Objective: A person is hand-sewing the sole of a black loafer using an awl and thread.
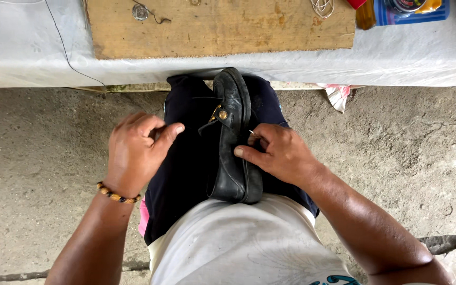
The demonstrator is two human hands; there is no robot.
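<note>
A black leather shoe (231,142) with a small brass buckle lies on its side between the person's dark-trousered knees. The right hand (278,153) presses its sole edge, fingers pinching a thin needle. The left hand (135,150) hovers just beside, fingers curled together. Beyond, a rough wooden board (220,26) tops the cloth-covered counter (17,47)

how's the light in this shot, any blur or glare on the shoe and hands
Head view: soft, even daylight, no hard shadows; the black shoe shows only a faint sheen; right hand sharp, left hand slightly soft at the fingers; table edge bows from wide-lens distortion.
</note>
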